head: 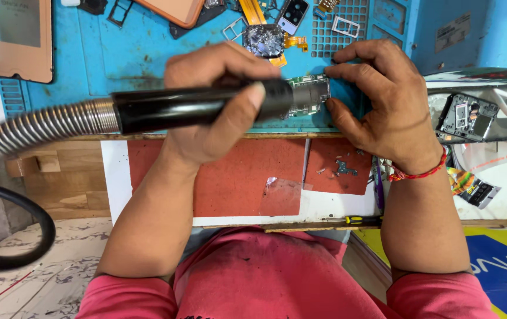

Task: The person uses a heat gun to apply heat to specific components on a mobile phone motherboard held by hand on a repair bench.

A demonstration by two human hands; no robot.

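**Hot-air wand over the circuit board**

I see my left hand clenched around the black hot-air wand, nozzle over the green circuit board at upper centre of the frame. My right hand pinches the board's right edge on the blue mat.

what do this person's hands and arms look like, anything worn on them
Both hands are bare, without gloves or rings that show. The right hand has a red thread band round its wrist; the left hand has a bare wrist. Short pinkish-red sleeves end above the elbows.
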